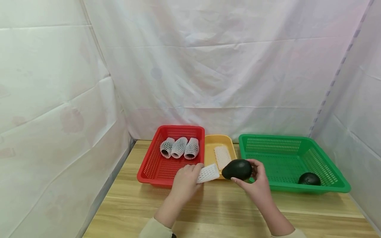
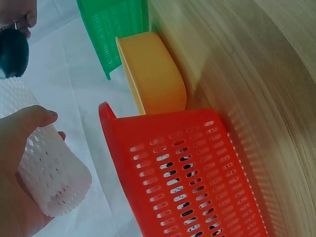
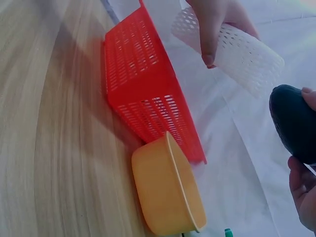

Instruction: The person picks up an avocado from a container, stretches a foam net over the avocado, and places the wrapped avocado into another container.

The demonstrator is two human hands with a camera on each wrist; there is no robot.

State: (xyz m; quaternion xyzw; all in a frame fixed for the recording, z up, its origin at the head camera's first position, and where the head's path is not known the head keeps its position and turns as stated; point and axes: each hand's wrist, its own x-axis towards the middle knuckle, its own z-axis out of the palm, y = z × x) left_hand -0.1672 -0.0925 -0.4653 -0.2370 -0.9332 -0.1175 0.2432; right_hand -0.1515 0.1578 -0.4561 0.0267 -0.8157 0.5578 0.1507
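Observation:
My left hand (image 1: 186, 181) grips a white foam net sleeve (image 1: 208, 173), its far mouth turned toward the right hand. In the right wrist view the same foam net (image 3: 249, 59) looks like a flattened tube with thumb and fingers round it. A dark avocado (image 1: 238, 169) is held by my right hand (image 1: 258, 183), thumb below and fingers at its wide end. Its narrow end points left, close to the sleeve's mouth. Both are held up in front of the yellow tray (image 1: 212, 140), where another foam net (image 1: 222, 158) lies flat.
On the left a red basket (image 1: 153, 181) holds several net-wrapped avocados (image 1: 179, 147) in a row. To the right, a green basket (image 1: 268, 158) has one bare avocado (image 1: 309, 178) near its front right. All stand on a wooden table (image 1: 220, 211) before a white cloth backdrop (image 1: 208, 76).

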